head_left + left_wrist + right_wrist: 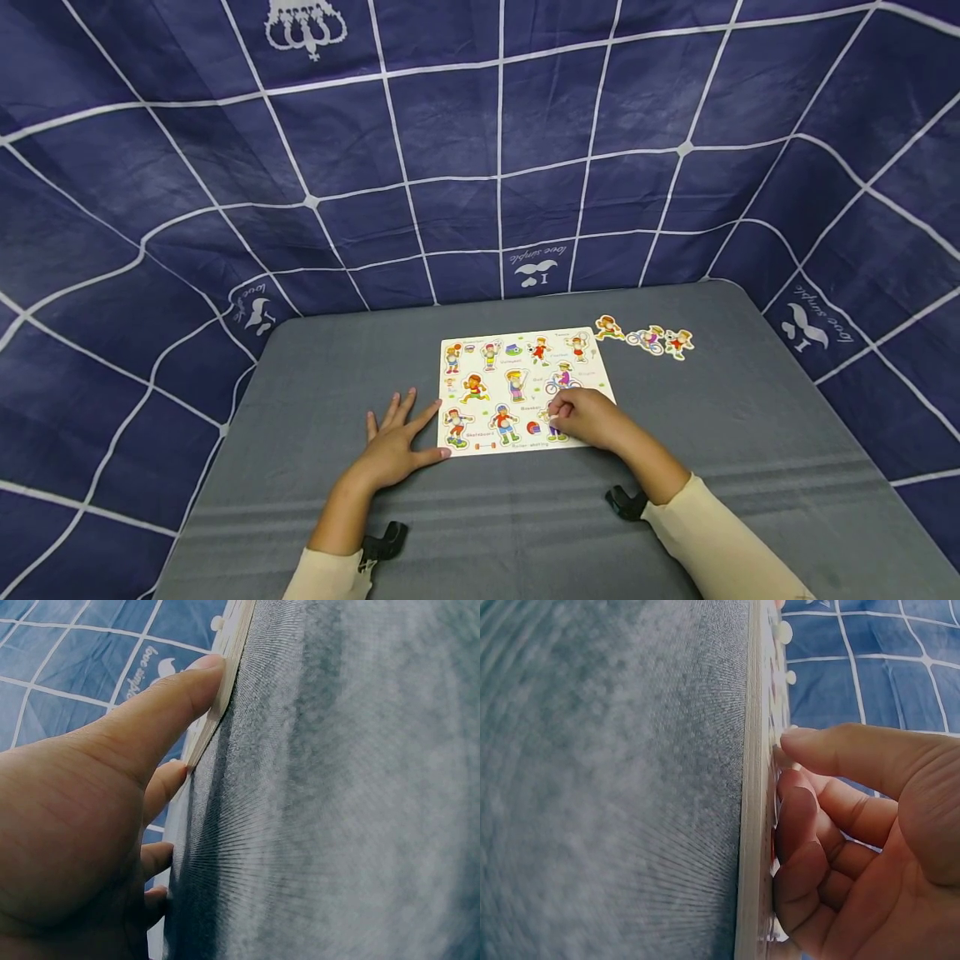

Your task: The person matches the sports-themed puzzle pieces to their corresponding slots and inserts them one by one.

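Puzzle board point(497, 393) — left hand point(392, 452) touching its edge, fingers spread — right hand point(594, 419), fingers pinching a figure piece point(556, 432).

At five o'clock on the board point(492, 400), the right hand point(592, 418) covers part of a figure point(557, 435), its fingers point(796, 817) nearly swallowing what looks like a knob point(783, 758)! Eleven o'clock, head view, the top edge slices a white print point(306, 27); three o'clock, left wrist, grey cloth point(367, 780) blurs.
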The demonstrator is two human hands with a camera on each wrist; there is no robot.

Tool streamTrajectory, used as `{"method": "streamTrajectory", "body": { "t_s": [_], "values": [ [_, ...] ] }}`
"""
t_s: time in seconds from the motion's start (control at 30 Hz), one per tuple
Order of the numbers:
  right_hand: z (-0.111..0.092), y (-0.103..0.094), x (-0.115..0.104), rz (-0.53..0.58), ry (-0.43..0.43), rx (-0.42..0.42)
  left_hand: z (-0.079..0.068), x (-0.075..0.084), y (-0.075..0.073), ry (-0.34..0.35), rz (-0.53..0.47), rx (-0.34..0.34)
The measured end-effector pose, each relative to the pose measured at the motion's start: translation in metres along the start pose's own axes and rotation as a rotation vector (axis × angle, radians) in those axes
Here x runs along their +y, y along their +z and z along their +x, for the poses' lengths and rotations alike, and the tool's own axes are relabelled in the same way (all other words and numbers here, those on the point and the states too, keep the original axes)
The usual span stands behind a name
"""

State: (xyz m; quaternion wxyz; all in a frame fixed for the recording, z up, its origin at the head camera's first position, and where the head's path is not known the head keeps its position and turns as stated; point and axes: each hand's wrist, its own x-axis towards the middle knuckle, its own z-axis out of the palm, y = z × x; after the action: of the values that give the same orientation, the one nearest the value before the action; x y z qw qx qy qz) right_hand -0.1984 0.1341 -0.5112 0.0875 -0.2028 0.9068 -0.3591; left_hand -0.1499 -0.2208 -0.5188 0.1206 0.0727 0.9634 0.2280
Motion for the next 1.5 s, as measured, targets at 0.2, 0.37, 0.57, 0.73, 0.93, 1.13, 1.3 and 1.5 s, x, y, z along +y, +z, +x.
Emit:
{"method": "streamTrajectory", "body": {
  "t_s": [0.2,0.37,0.57,0.73,0.93,1.13,1.3,1.5],
  "values": [
    [0.000,-0.002,-0.001,-0.009,-0.001,-0.013,0.000,0.001,0.000,0.000,-0.006,0.001],
    [0.000,-0.005,-0.003,-0.012,-0.014,-0.019,0.000,-0.001,0.001,-0.003,-0.001,0.003],
    [-0.002,-0.007,-0.006,-0.021,-0.033,-0.004,0.000,-0.001,0.001,0.011,0.003,0.019],
    [-0.003,-0.009,-0.006,-0.011,-0.054,0.024,0.000,-0.001,0.001,0.013,-0.002,0.010],
    [-0.001,-0.015,-0.002,0.103,-0.059,0.053,0.000,-0.002,0.002,-0.001,-0.002,0.001],
    [0.000,-0.022,0.000,0.164,-0.052,0.159,0.000,-0.003,0.002,0.005,-0.010,0.006],
    [0.001,-0.028,-0.001,0.186,-0.016,0.223,0.000,-0.002,0.001,0.009,-0.010,0.005],
    [0.001,-0.038,0.000,0.207,0.012,0.286,-0.001,-0.001,0.000,0.010,-0.010,0.006]
  ]
}}
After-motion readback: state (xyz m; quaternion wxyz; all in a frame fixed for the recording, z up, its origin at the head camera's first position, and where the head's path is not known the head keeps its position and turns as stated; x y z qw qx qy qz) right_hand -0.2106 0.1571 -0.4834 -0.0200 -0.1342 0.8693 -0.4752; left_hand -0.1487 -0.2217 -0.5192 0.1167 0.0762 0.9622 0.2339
